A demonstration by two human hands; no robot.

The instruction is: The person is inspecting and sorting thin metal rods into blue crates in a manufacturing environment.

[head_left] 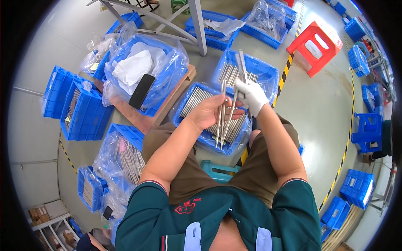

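Observation:
My bare left hand [209, 112] holds a few slim silver metal rods [219, 125] upright between thumb and fingers. Close beside it, my right hand [251, 97] wears a white glove. Its fingers grip a long flat metal tool [240, 62], forked at the top; I cannot make out its exact kind. One rod slants from the gloved fingertips down across my left fingers. Beneath both hands, a plastic-lined blue crate [177, 119] contains rows of similar rods [196, 101]. Just beyond, a second blue crate [270, 74] contains more rods, partly hidden by my right hand.
At left, a plastic-lined crate [167, 50] on a wooden pallet [161, 119] bears white cloth and a black phone [142, 91]. Rod-filled crates [113, 144] stand by my left knee. A red stool [312, 48] is at far right, a grey metal frame [197, 25] ahead.

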